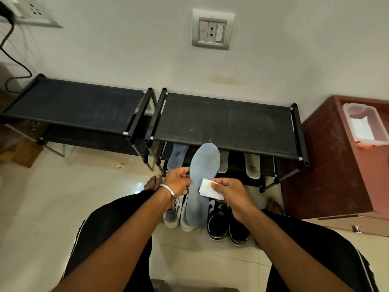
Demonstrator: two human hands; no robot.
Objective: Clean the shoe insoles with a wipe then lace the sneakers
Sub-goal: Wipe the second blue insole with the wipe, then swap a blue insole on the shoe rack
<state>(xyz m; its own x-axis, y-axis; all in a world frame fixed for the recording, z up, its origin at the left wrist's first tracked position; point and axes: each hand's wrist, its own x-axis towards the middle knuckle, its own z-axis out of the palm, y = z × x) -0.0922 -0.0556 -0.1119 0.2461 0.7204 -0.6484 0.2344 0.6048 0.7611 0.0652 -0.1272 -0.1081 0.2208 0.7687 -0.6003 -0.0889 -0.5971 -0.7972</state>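
The right hand (229,193) pinches a folded white wipe (208,189) between thumb and fingers and presses it against the middle of a blue-grey insole (202,182). The left hand (176,182), with a metal bangle (168,193) at the wrist, grips the insole's left edge with curled fingers and holds it upright, toe end up, between the person's knees.

Directly below the insole, on the pale tiled floor (42,207), stands a pair of white sneakers (176,216), partly hidden behind the insole and left wrist. Just to their right stands a pair of black sneakers (227,226) with white soles.

Beyond the hands, a black shoe rack (227,125) stands against the wall. A second blue-grey insole (176,158) leans in its lower tier, and white insoles (252,167) lean further right. Another black rack (73,104) stands just beside it on the left.

At far right, a clear plastic container (364,125) rests on a reddish-brown cabinet (328,165). A wall socket (212,29) sits above the racks.
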